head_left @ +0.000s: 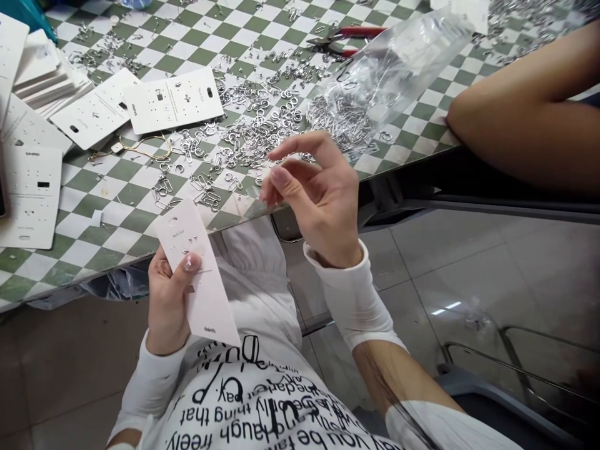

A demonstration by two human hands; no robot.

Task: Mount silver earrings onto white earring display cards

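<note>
My left hand (171,294) is closed on a white earring card (210,300), just below the table edge. Its thumb presses the front, where a few small metal pieces sit near the holes. Over the table's edge, my right hand (323,194) is loosely curled, thumb and index finger apart, with nothing visible between them. Behind its fingertips lies a spread of small silver metal findings (262,119), rings and oval links among them.
A clear plastic bag (398,62) of silver pieces lies beside red-handled pliers (360,31). More white cards (173,103) and a card stack (51,81) are at left, near a gold-coloured loop (150,149). Another person's arm (525,106) rests on the table's right edge.
</note>
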